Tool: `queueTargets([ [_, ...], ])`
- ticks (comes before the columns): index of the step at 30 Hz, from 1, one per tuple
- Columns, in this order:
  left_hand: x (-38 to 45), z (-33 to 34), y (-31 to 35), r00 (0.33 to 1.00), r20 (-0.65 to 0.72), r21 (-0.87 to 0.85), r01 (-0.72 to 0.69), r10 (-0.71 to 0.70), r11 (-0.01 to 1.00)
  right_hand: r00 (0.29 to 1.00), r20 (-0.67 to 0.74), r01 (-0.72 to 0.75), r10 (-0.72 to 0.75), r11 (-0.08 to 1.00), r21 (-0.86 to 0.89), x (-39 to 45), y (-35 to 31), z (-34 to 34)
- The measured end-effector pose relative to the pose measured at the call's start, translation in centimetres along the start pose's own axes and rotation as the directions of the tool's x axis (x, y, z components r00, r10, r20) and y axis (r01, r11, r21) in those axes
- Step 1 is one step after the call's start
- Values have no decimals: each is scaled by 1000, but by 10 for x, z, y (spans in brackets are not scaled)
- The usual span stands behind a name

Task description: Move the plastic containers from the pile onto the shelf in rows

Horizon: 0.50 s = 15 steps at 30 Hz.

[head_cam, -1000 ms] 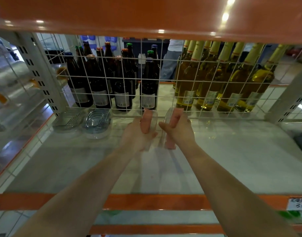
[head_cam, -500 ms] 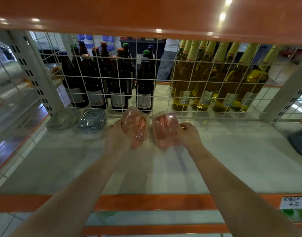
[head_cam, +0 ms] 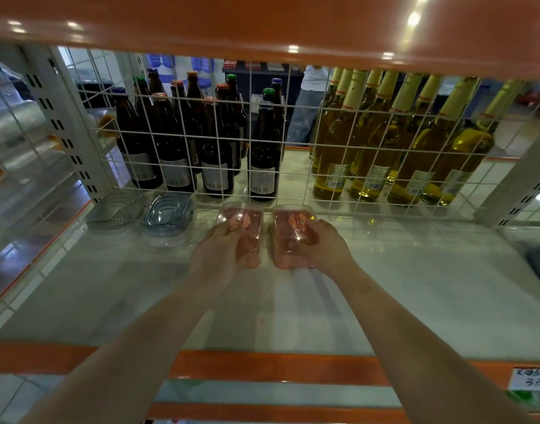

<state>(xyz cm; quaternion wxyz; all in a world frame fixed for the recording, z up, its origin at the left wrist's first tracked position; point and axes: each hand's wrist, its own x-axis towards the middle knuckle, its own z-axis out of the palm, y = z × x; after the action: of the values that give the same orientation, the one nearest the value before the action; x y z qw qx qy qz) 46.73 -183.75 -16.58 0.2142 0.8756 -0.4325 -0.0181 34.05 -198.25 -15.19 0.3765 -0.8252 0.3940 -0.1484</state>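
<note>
Both hands reach deep onto the shelf (head_cam: 415, 286), close to the wire mesh back (head_cam: 293, 185).

Left hand (head_cam: 215, 255): fingers curl under a clear plastic container (head_cam: 242, 226), thumb at its near edge; fingers show pink through the plastic. Grasping it.

Right hand (head_cam: 322, 246): grasps a second clear plastic container (head_cam: 293, 231) the same way, thumb over the near edge.

The two containers sit side by side, just apart, each ahead of its hand, far edges near the mesh. Cannot tell whether they rest on the shelf or are held just above it.

Left of the left hand: two stacks of clear containers (head_cam: 167, 217) and (head_cam: 115, 209), in line along the mesh.

Behind the mesh: dark brown bottles (head_cam: 215, 154) ahead and left of the hands, yellow-green bottles (head_cam: 372, 148) ahead and right.
</note>
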Motion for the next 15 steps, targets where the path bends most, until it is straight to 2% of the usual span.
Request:
queueTargets([
  [3, 1, -3, -8, 999, 40, -77, -29, 32, 997, 998, 55, 18, -14, 997, -79, 2, -9, 6],
  [6, 2, -6, -9, 998, 38, 9, -49, 49, 999, 1000, -7, -16, 15, 987, -163, 4, -13, 16],
  [9, 7, -8, -13, 999, 29, 76, -36, 34, 996, 997, 5, -77, 78, 991, -113, 1, -13, 19],
  [13, 15, -11, -23, 998, 54, 5, 31, -31, 1000, 997, 7, -82, 83, 991, -104, 5, -7, 22],
  [15, 21, -11, -29, 997, 69, 66, 29, -34, 997, 996, 12, -90, 91, 992, -85, 9, -10, 24],
])
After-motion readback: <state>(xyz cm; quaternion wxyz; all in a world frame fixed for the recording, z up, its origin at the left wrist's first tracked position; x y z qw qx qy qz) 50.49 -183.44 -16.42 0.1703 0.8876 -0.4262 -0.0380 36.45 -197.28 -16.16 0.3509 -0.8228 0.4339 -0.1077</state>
